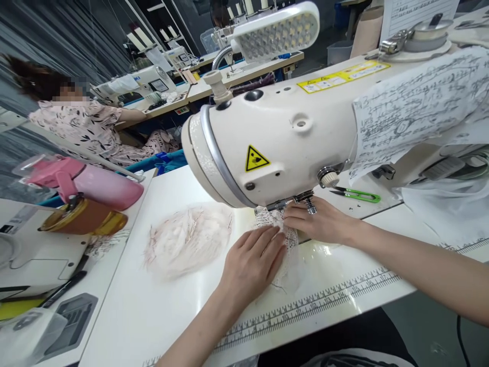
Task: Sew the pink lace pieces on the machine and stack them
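A white worktable (126,306) fills the foreground, a ruler strip (305,308) crossing its near edge from 7 toward 3 o'clock. The sewing machine (275,142) looms at 12; at 10 o'clock a person in a printed top (84,122) sits in the dim room near more machines. A pale bundle of cloth (189,237) lies at 9, green snips (361,196) at 2. The white lace (292,239) sits at the centre, under the machine's head, its visible length running roughly from 11 to 5 o'clock, its far end toward the needle area. The left hand (254,262) rests palm down on it, fingers extended, pressing rather than gripping; the right hand (309,219) touches its 2 o'clock side, fingers bent, whether pinching I cannot tell.
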`<state>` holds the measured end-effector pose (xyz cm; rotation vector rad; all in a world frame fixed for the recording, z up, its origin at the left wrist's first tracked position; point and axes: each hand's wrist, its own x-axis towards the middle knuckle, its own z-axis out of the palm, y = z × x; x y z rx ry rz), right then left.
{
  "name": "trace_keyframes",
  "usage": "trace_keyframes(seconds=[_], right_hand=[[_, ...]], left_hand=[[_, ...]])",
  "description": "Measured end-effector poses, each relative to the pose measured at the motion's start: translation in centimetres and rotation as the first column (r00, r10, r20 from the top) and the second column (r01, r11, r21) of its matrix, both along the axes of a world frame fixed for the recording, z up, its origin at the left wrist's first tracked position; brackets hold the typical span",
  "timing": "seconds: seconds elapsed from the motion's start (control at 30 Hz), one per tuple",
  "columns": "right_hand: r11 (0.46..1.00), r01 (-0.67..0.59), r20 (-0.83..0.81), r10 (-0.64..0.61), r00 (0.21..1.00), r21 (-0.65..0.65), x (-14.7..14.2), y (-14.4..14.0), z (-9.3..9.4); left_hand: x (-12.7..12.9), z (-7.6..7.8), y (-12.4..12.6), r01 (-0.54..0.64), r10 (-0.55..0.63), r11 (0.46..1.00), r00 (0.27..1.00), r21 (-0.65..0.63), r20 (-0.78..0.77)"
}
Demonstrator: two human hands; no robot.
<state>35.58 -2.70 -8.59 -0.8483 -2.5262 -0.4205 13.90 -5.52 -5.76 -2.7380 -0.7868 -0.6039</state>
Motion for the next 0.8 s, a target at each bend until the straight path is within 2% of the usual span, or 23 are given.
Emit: trace_keyframes(seconds=[0.13,0.2,0.27,0.37,0.43,0.47,0.57,0.63,0.73,0.8], right_hand=[[1.0,-0.016,0.096,0.018,0.995,-0.012,0.2,-0.4,0.6],[0.999,-0.038,0.111,0.041,0.993,-0.034,0.3,-0.5,0.8],[0.994,-0.052,0.093,0.061,0.994,-0.101,0.3,-0.4,0.8],[0.976,-0.089,0.014,0.093,0.996,-0.199,0.4,-0.2,0.4],[0.976,-0.123,-0.057,0.115,0.992,-0.179,0.4,0.0,0.0],[0.98,-0.139,-0.087,0.127,0.988,-0.146,0.4,0.1,-0.1],[0.989,-0.147,-0.141,0.142,0.98,-0.032,0.5,0.3,-0.4],[0.989,-0.145,-0.142,0.145,0.979,0.009,0.5,0.5,-0.3],[0.99,-0.138,-0.12,0.14,0.983,0.025,0.6,0.6,-0.2],[0.992,-0.122,-0.13,0.123,0.984,0.018,0.5,0.6,-0.2]], left_hand=[[-2.2,0.5,-1.6,0.268,-0.262,0.963,0.959,0.042,-0.11],[-3.2,0.2,-2.5,0.319,-0.304,0.946,0.936,0.061,-0.176],[-3.7,0.0,-3.2,0.258,-0.249,0.965,0.958,0.044,-0.143],[-3.7,0.5,-3.6,0.016,-0.014,0.995,1.0,-0.102,0.02],[-3.4,1.5,-3.3,-0.129,0.14,0.975,0.989,-0.18,0.051],[-3.2,2.1,-2.9,-0.161,0.171,0.971,0.985,-0.178,0.037],[-2.5,3.3,-1.1,-0.126,0.122,0.981,0.992,-0.146,-0.035],[-1.8,3.3,0.2,-0.091,0.072,0.976,0.993,-0.199,-0.098],[-0.9,2.0,1.7,-0.065,0.029,0.974,0.986,-0.219,-0.164],[-0.4,0.8,2.3,-0.026,0.01,0.994,0.988,-0.102,-0.153]])
